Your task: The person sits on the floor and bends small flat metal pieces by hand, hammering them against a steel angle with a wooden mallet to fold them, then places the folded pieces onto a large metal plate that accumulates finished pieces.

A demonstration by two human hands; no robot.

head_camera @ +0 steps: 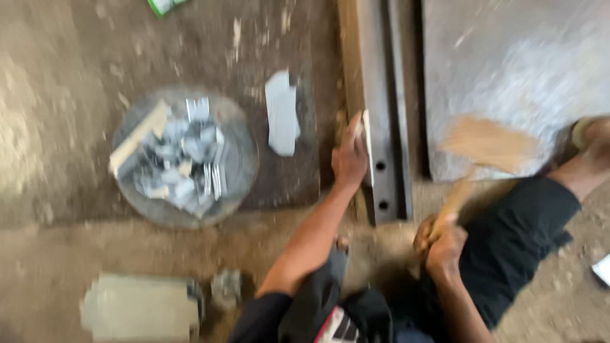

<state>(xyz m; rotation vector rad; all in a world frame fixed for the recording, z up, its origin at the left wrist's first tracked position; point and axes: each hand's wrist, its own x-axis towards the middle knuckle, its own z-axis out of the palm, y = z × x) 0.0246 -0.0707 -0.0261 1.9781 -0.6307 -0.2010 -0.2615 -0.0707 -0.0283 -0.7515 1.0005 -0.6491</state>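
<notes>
A long grey metal bar (pixel 386 121) with two holes near its close end lies flat on the dusty floor (pixel 57 241), running away from the person beside a large metal sheet (pixel 515 70). The left hand (pixel 350 159) presses on the bar's left edge, fingers stretched along it, and seems to pinch a small pale strip (pixel 366 143) against the metal. The right hand (pixel 443 241) is closed round the wooden handle of a mallet (pixel 486 149), whose head blurs above the sheet's near corner. The bar looks heavy and stiff, hard-edged and unlikely to bend; it would best be gripped by its long sides near the holed end, clear of sharp corners. To the left, a round shallow pan (pixel 185 159) holds a heap of small shiny metal pieces and a pale stick. A bent scrap of light metal (pixel 282 114) lies between pan and bar. Nearer the person, a pale flat block (pixel 140 308) rests on the floor. The person's bare knee (pixel 588 155) shows at right, above dark shorts.
</notes>
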